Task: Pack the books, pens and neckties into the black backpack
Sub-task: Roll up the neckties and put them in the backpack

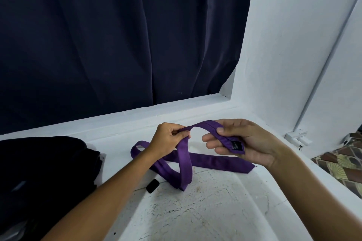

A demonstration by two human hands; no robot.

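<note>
Nearest the lens: two bare forearms reaching in from bottom edge over white, cracked counter (205, 215). Left hand (168, 139) raised above counter, grip narrow, thumb and fingertips pinching purple necktie (215, 159) along its middle stretch. Right hand (241, 141) level with left, just beside it, palm toward camera; grip holding one end of necktie, thumb pressed on top, fingers curled beneath. Small black label (235, 145) visible on that held end. Between the two grips: short arch of fabric, lifted clear of counter. Below left hand: remainder hanging down, looping over itself, lying on counter; pointed other end flat under right wrist. Black backpack (45, 172) on counter at left, well apart from both hands, touching neither. Small black item (152, 186) on counter just beside lowest necktie loop; identity cannot tell. Behind: dark blue curtain (117, 35), white wall (284, 45) at right.
</note>
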